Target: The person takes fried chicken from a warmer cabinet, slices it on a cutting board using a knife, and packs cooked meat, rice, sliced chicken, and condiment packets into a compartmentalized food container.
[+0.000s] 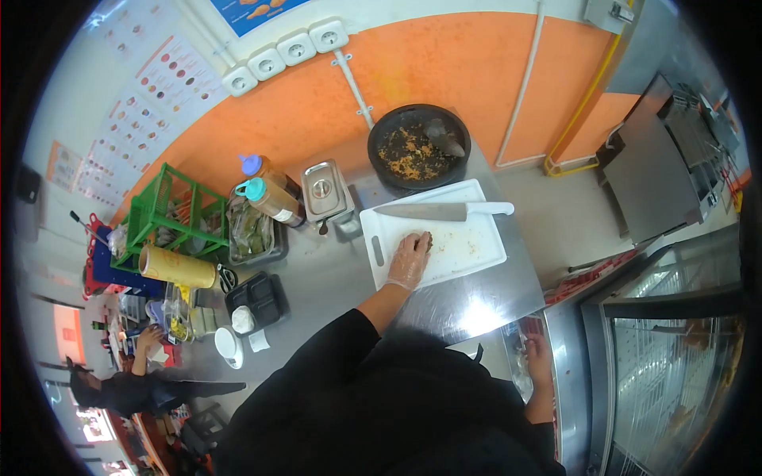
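Note:
My left hand (409, 262), in a clear plastic glove, is closed around a small brown piece of food (429, 241) on the white cutting board (468, 268). Brown crumbs are scattered on the board beside it. A large knife (432, 211) with a white handle lies along the board's far side, its blade pointing left. Low on the right, past the table edge, my bare right hand (539, 355) has its fingers curled at some clear plastic (520, 366). What those fingers grip is too small to make out.
Behind the board stands a black round pan (419, 178) with brown crumbs and a dark scoop-like thing. Leftward are a lidded steel container (325, 190), sauce bottles (274, 200), a green basket (163, 210), a film roll (176, 266) and a black tray (255, 300). Another person (127, 389) stands far left.

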Tool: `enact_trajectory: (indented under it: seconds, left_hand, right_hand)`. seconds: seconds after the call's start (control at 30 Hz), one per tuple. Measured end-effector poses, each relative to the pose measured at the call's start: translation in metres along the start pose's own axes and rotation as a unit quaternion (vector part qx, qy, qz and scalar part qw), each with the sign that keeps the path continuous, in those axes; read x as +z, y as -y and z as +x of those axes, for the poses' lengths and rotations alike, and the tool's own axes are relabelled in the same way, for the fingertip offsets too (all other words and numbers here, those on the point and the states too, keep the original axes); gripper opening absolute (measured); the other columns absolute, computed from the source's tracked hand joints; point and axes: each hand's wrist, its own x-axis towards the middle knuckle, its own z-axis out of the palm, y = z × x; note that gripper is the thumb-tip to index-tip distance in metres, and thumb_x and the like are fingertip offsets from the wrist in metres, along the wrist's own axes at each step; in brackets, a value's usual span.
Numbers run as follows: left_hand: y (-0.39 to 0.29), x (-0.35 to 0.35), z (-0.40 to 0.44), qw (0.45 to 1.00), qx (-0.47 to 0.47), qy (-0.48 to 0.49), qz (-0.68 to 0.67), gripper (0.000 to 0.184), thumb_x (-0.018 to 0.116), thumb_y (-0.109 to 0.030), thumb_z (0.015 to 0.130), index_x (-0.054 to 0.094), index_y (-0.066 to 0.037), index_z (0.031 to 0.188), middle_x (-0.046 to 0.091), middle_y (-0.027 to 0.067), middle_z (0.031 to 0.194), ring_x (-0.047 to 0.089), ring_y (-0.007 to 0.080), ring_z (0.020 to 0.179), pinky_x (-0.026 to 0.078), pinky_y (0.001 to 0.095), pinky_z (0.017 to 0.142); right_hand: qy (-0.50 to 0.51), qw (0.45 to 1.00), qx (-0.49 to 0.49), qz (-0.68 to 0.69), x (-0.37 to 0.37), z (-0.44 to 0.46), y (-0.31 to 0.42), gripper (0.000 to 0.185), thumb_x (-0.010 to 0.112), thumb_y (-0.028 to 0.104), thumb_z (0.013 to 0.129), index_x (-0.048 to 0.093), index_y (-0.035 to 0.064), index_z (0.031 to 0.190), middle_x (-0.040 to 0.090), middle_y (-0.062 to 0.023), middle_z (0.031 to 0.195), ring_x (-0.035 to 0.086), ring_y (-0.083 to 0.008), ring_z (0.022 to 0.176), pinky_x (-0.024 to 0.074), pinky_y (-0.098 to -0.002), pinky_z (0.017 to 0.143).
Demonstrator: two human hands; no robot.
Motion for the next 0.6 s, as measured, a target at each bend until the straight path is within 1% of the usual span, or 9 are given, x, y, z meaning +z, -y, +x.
enact_trajectory:
  seconds: [0.03,0.13,0.17,0.23,0.3,0.43,0.5,0.57,0.6]
  left_hand:
    - [0.001,0.004,0.0,1.0,-0.005,-0.001,0.003,0.054,0.066,-0.011,0.082,0.046,0.001,0.13,0.051,0.0203,0.114,0.051,0.0377,0.106,0.043,0.0444,0.095]
    - [0.008,0.017,0.003,0.999,0.009,-0.025,0.038,0.045,0.056,-0.01,0.085,0.047,0.001,0.128,0.054,0.0188,0.111,0.053,0.0356,0.103,0.044,0.0432,0.091]
    - [0.012,0.022,0.005,0.999,0.001,-0.024,0.041,0.044,0.052,-0.009,0.086,0.047,0.001,0.128,0.055,0.018,0.11,0.054,0.0339,0.102,0.045,0.0424,0.09]
    - [0.016,0.032,0.005,0.984,0.006,-0.002,0.178,0.043,0.045,-0.009,0.088,0.047,0.001,0.13,0.056,0.0162,0.111,0.056,0.0307,0.1,0.046,0.0411,0.087]
    - [0.014,0.039,0.009,0.979,-0.029,0.011,0.203,0.045,0.045,-0.01,0.088,0.046,0.001,0.132,0.056,0.015,0.11,0.056,0.0294,0.099,0.047,0.0415,0.085]
    - [0.002,0.018,0.021,0.977,-0.058,0.026,0.204,0.048,0.046,-0.012,0.088,0.045,0.001,0.134,0.055,0.0142,0.109,0.055,0.0301,0.099,0.048,0.0425,0.083]
    - [0.004,0.017,0.028,0.98,-0.099,0.086,0.149,0.049,0.048,-0.015,0.088,0.045,-0.001,0.135,0.054,0.0143,0.109,0.054,0.03,0.101,0.049,0.0426,0.08]
    - [0.005,0.021,0.025,0.983,-0.097,0.053,0.146,0.048,0.049,-0.016,0.089,0.046,-0.002,0.134,0.054,0.0147,0.108,0.055,0.0299,0.101,0.05,0.0424,0.08]
    - [0.004,0.024,0.023,0.985,-0.09,0.026,0.145,0.047,0.05,-0.016,0.089,0.047,-0.002,0.133,0.054,0.0151,0.107,0.055,0.0298,0.1,0.05,0.0421,0.079]
  right_hand:
    - [-0.005,1.0,0.001,0.015,-0.001,0.0,0.004,0.017,0.052,0.009,0.095,0.059,0.0022,0.109,0.062,-0.0065,0.091,0.059,-0.0135,0.077,0.049,-0.0276,0.069]
    - [-0.002,1.0,-0.004,0.015,-0.005,0.001,-0.009,0.017,0.053,0.012,0.096,0.06,0.0035,0.109,0.06,-0.0046,0.092,0.057,-0.0124,0.081,0.0475,-0.0269,0.073]
    - [-0.021,0.997,-0.066,-0.016,-0.003,0.003,-0.026,0.018,0.052,0.015,0.097,0.059,0.0049,0.111,0.059,-0.0032,0.093,0.054,-0.0118,0.083,0.0458,-0.0263,0.076]
    - [-0.002,0.998,0.011,0.054,0.0,-0.002,-0.012,0.018,0.052,0.017,0.097,0.058,0.0056,0.111,0.058,-0.0006,0.088,0.051,-0.0072,0.071,0.0428,-0.0219,0.061]
    - [0.023,0.995,-0.018,0.094,0.0,0.002,-0.027,0.017,0.052,0.018,0.097,0.057,0.0061,0.108,0.058,0.0003,0.086,0.05,-0.0051,0.066,0.0406,-0.02,0.056]
    - [0.05,0.998,0.018,0.042,-0.012,0.009,-0.035,0.015,0.05,0.018,0.098,0.056,0.0067,0.105,0.058,-0.0001,0.085,0.05,-0.0054,0.065,0.0405,-0.0193,0.056]
    - [0.049,0.997,0.025,0.052,-0.012,0.015,-0.039,0.014,0.048,0.017,0.098,0.056,0.007,0.103,0.058,-0.0001,0.082,0.051,-0.0054,0.065,0.0401,-0.0189,0.054]
    - [0.033,0.998,0.04,0.045,-0.008,0.008,-0.029,0.013,0.047,0.015,0.099,0.055,0.0068,0.104,0.059,-0.0003,0.082,0.051,-0.0054,0.064,0.0398,-0.0187,0.054]
    - [0.049,0.997,0.043,0.04,-0.01,0.008,-0.029,0.013,0.046,0.014,0.099,0.055,0.0069,0.105,0.06,-0.0012,0.084,0.052,-0.0053,0.065,0.0402,-0.019,0.055]
